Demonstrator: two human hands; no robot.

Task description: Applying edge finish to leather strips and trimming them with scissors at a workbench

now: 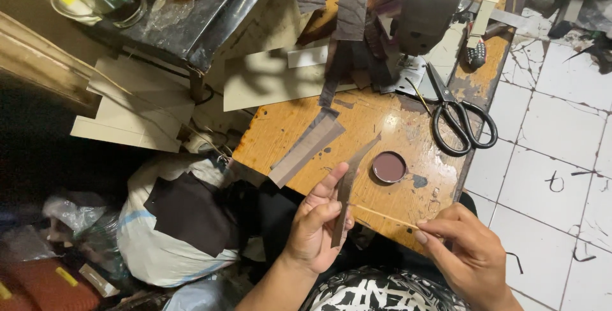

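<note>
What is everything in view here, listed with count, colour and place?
strip: 1, dark brown, held in left hand
stick: 1, pale, thin, in right hand
tin: 1, round, brown inside, on table
scissors: 1, black, table right
loose strips: several, brown, table middle
sewing machine: 1, dark, table top
table: 1, orange wood
sack: 1, white, floor left
floor tiles: white, right
left hand: holding strip
right hand: pinching stick

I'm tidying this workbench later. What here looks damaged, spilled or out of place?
The wooden tabletop is worn, with dark stains near the small round tin. The floor tiles on the right are cracked and marked. The scissors lie near the table's edge. Nothing looks freshly spilled.
</note>
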